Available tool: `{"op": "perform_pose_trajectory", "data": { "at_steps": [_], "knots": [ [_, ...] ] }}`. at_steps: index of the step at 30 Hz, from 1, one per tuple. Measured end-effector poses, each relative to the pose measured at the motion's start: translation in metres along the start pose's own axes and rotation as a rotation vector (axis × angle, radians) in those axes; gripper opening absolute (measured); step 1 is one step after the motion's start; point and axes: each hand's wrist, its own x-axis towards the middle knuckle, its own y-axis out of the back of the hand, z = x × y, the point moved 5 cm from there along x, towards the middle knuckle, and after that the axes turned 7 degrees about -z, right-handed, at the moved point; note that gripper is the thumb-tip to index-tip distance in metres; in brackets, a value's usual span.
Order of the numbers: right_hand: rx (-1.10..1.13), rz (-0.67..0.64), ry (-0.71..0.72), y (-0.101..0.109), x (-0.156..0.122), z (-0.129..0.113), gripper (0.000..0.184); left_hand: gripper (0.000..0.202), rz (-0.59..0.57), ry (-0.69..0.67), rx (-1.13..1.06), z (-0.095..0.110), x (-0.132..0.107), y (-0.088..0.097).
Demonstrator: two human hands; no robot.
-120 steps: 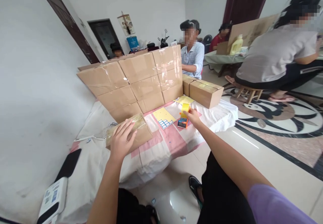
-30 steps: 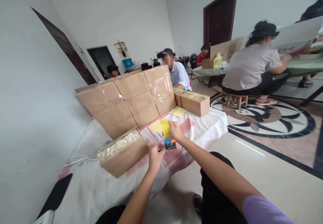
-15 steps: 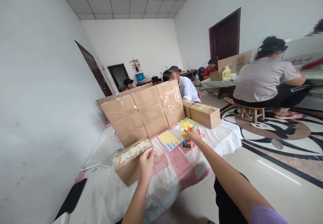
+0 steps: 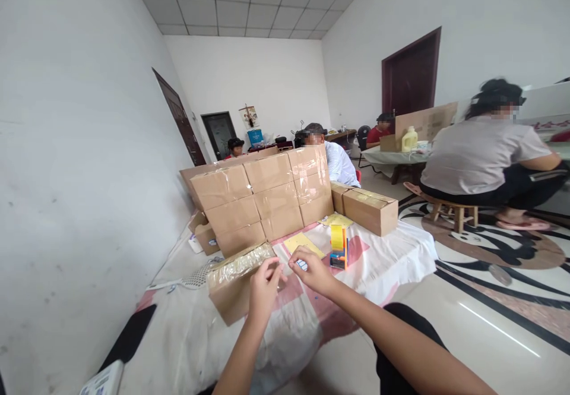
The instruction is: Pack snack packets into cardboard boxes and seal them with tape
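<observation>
A small cardboard box point(image 4: 234, 279) wrapped in clear tape lies on the cloth-covered table point(image 4: 387, 252) in front of me. My left hand point(image 4: 263, 288) is at the box's right end, its fingers curled in a pinch. My right hand point(image 4: 313, 269) is just to the right of the left hand, also pinched, and their fingertips almost meet. What they pinch is too small to make out. An orange tape dispenser with a yellow roll point(image 4: 338, 245) stands alone on the cloth, a little beyond my right hand. A yellow label sheet point(image 4: 303, 243) lies flat behind my hands.
A wall of stacked taped cartons point(image 4: 260, 199) stands at the back of the table, with two more cartons point(image 4: 371, 209) to its right. A black pad point(image 4: 129, 338) and a white device point(image 4: 104, 380) lie near left. One person point(image 4: 341, 163) sits behind the cartons, another point(image 4: 483, 151) on a stool at right.
My right hand has let go of the tape dispenser and come back to meet my left hand at the box's end. The dispenser now stands by itself. The camera has tilted up.
</observation>
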Motion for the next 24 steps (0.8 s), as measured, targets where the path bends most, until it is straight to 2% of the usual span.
{"op": "perform_pose_trajectory", "data": {
  "at_steps": [5, 7, 8, 10, 12, 14, 16, 18, 20, 22, 24],
  "knots": [
    [-0.121, 0.109, -0.002, 0.027, 0.012, 0.004, 0.015, 0.038, -0.027, 0.046, 0.191, -0.003, -0.001, 0.014],
    [-0.108, 0.134, -0.031, 0.038, 0.017, 0.006, 0.019, 0.038, -0.004, 0.049, 0.157, -0.001, -0.003, 0.021],
    [-0.075, 0.104, -0.049, 0.039, 0.019, 0.007, 0.020, 0.039, 0.014, 0.034, 0.120, 0.002, -0.004, 0.024],
    [0.032, -0.025, -0.093, 0.031, 0.021, 0.007, 0.019, 0.041, 0.026, -0.027, 0.100, 0.008, -0.006, 0.028],
    [0.123, -0.153, -0.123, 0.015, 0.020, 0.004, 0.018, 0.039, -0.009, -0.118, 0.199, 0.014, -0.007, 0.029],
    [0.130, -0.201, -0.086, -0.001, 0.018, -0.002, 0.019, 0.038, -0.058, -0.196, 0.357, 0.016, -0.008, 0.028],
    [0.077, -0.187, 0.001, -0.012, 0.016, -0.010, 0.015, 0.040, -0.084, -0.234, 0.474, 0.015, -0.009, 0.027],
    [-0.007, -0.157, 0.073, -0.015, 0.017, -0.017, 0.012, 0.045, -0.083, -0.210, 0.531, 0.012, -0.009, 0.028],
    [-0.097, -0.118, 0.112, -0.010, 0.018, -0.024, 0.015, 0.050, -0.075, -0.118, 0.607, 0.010, -0.008, 0.030],
    [-0.159, -0.045, 0.135, 0.004, 0.022, -0.032, 0.017, 0.046, -0.045, -0.016, 0.708, 0.009, -0.008, 0.037],
    [-0.173, 0.034, 0.124, 0.022, 0.026, -0.040, 0.018, 0.037, 0.054, 0.035, 0.747, 0.009, -0.006, 0.055]
  ]
}}
